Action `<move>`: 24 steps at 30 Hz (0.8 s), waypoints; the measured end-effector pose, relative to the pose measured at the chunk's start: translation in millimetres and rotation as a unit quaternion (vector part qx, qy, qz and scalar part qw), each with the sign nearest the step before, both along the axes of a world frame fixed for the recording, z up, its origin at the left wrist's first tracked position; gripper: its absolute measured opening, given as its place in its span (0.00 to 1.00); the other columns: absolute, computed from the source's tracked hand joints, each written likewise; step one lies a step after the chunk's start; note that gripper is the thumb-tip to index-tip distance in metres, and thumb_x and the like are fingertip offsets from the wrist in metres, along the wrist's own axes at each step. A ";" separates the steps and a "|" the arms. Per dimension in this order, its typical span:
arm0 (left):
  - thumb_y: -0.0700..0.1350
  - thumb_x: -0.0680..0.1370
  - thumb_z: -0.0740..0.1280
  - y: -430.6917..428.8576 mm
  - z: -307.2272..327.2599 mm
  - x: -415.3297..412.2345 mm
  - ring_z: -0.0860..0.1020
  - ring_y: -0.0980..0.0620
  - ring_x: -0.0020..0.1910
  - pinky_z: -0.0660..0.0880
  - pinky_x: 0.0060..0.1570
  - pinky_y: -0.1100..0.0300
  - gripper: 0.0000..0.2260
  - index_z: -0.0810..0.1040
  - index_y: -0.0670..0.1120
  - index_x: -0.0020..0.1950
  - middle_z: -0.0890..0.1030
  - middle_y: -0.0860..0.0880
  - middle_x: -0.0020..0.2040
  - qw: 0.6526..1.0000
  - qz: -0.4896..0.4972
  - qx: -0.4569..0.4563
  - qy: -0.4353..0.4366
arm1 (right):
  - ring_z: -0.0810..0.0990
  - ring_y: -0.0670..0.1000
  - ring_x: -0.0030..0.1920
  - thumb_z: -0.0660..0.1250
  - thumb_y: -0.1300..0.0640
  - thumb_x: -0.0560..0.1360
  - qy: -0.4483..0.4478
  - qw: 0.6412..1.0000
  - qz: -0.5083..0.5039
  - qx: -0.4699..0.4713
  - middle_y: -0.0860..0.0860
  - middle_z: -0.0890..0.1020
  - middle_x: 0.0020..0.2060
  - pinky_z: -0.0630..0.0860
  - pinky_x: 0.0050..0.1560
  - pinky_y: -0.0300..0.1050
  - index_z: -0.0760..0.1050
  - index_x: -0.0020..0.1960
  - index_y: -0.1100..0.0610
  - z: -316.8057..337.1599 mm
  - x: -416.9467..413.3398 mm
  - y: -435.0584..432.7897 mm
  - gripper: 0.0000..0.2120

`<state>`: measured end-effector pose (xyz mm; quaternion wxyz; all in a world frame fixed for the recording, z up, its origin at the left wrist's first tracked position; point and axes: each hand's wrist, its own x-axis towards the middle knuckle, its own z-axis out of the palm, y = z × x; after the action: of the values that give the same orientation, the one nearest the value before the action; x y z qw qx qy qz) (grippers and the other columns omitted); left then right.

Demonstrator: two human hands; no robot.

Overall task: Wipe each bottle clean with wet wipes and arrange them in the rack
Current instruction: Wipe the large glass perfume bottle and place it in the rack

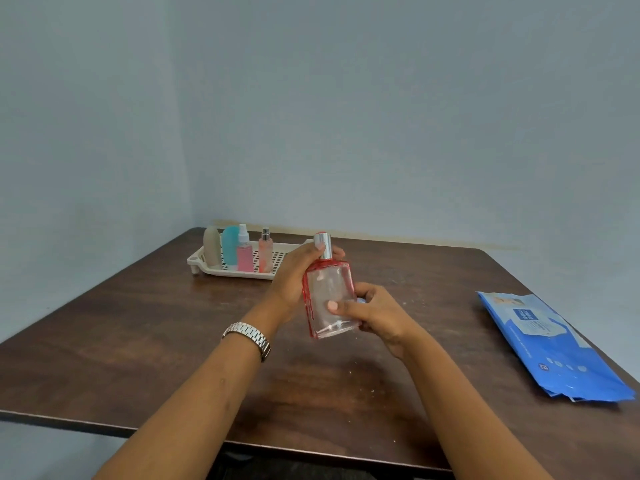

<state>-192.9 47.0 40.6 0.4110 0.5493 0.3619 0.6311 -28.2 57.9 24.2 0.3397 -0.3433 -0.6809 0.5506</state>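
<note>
A clear glass bottle (329, 296) with red edges and a silver cap is held upright above the middle of the brown table (138, 334). My left hand (294, 278) grips its neck and upper side. My right hand (377, 313) grips its lower body, thumb across the front; a small bit of blue shows behind the fingers. The cream rack (277, 271) stands at the far left of the table. It holds a beige bottle (212, 251), a teal bottle (230, 247), a pink spray bottle (244, 252) and a slim pink bottle (265, 252), all upright.
A blue pack of wet wipes (550, 344) lies flat near the table's right edge. Grey-blue walls close off the far side and the left. Small white specks dot the wood in front of my hands. The table's front edge runs below my forearms.
</note>
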 end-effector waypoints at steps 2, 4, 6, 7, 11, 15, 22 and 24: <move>0.60 0.72 0.67 5.7 1.4 -8.5 0.79 0.44 0.48 0.76 0.50 0.51 0.25 0.79 0.39 0.53 0.81 0.36 0.51 0.998 0.060 0.001 0.031 | 0.80 0.46 0.35 0.77 0.58 0.64 0.042 0.999 -0.034 -0.001 0.50 0.84 0.36 0.75 0.36 0.37 0.81 0.48 0.59 2.8 -9.5 6.5 0.14; 0.59 0.74 0.67 11.1 -0.9 -16.4 0.79 0.44 0.48 0.75 0.49 0.52 0.20 0.80 0.42 0.52 0.81 0.38 0.48 0.992 0.102 0.007 0.067 | 0.74 0.41 0.26 0.77 0.58 0.65 0.066 0.994 -0.084 0.004 0.46 0.80 0.29 0.68 0.27 0.33 0.81 0.47 0.60 2.9 -21.3 17.5 0.13; 0.54 0.74 0.70 17.0 -5.6 -24.5 0.79 0.48 0.48 0.76 0.50 0.54 0.10 0.81 0.51 0.51 0.82 0.45 0.46 0.987 0.118 0.007 0.104 | 0.70 0.42 0.26 0.77 0.55 0.65 0.083 0.989 -0.122 0.004 0.46 0.79 0.30 0.65 0.27 0.35 0.81 0.48 0.59 3.3 -32.6 30.3 0.14; 0.50 0.74 0.71 19.8 -8.3 -27.9 0.80 0.52 0.47 0.77 0.50 0.56 0.07 0.80 0.54 0.52 0.82 0.49 0.45 0.986 0.120 0.006 0.119 | 0.72 0.43 0.29 0.77 0.54 0.65 0.086 0.988 -0.130 -0.001 0.47 0.80 0.33 0.66 0.28 0.36 0.81 0.49 0.59 3.6 -37.7 37.2 0.15; 0.45 0.74 0.72 37.1 -15.8 -45.3 0.79 0.58 0.48 0.76 0.50 0.62 0.11 0.78 0.54 0.55 0.82 0.54 0.47 0.968 0.194 0.017 0.156 | 0.78 0.49 0.47 0.77 0.53 0.65 0.063 0.990 -0.126 0.026 0.52 0.82 0.48 0.72 0.39 0.39 0.79 0.49 0.55 5.0 -59.2 65.7 0.15; 0.44 0.74 0.72 57.3 -12.4 -60.7 0.77 0.64 0.47 0.73 0.45 0.72 0.14 0.78 0.49 0.59 0.81 0.55 0.51 0.949 0.256 0.031 0.181 | 0.78 0.46 0.49 0.78 0.52 0.63 0.033 0.985 -0.138 0.101 0.46 0.82 0.45 0.73 0.48 0.38 0.80 0.47 0.53 14.4 -80.4 95.0 0.15; 0.38 0.74 0.71 72.9 -18.4 -75.6 0.77 0.60 0.46 0.73 0.45 0.75 0.17 0.78 0.47 0.62 0.78 0.56 0.51 0.905 0.388 0.045 0.169 | 0.79 0.45 0.45 0.79 0.52 0.62 -0.002 0.976 -0.176 0.125 0.48 0.83 0.44 0.74 0.45 0.39 0.80 0.49 0.55 5.1 -119.3 130.0 0.18; 0.36 0.74 0.70 74.8 -26.5 -78.9 0.76 0.62 0.43 0.72 0.43 0.76 0.19 0.77 0.46 0.64 0.78 0.54 0.52 0.903 0.385 0.021 0.190 | 0.80 0.47 0.48 0.79 0.52 0.62 -0.006 0.975 -0.185 0.119 0.49 0.83 0.47 0.76 0.50 0.42 0.80 0.50 0.55 -0.2 -125.6 138.2 0.18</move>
<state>-271.8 121.8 14.1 0.0472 0.4852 0.6031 0.6314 -153.8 196.0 24.0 0.4697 -0.4243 -0.6680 0.3912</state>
